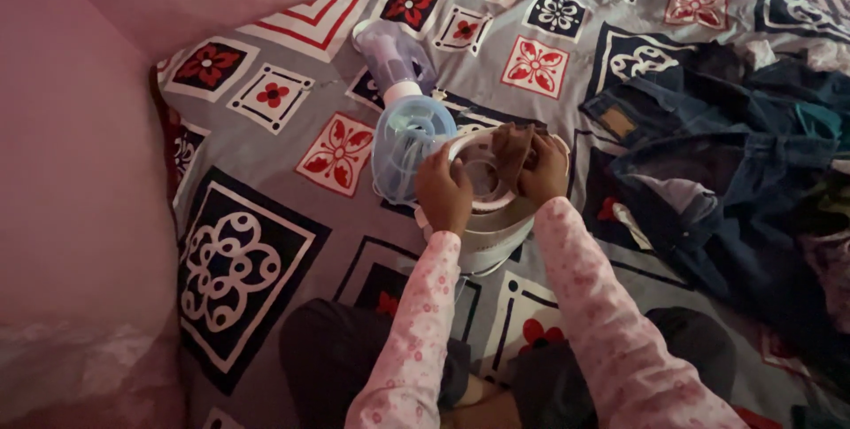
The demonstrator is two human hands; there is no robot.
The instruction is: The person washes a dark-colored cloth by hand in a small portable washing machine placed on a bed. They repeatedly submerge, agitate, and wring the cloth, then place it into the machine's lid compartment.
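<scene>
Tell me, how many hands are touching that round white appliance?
2: the left hand grips the near-left rim of the white appliance; the right hand presses a brown cloth into its top. None seem hidden.

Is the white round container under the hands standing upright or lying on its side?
Upright: the white round container stands on the patterned bedcover with its round opening facing up, between the left hand and right hand.
</scene>
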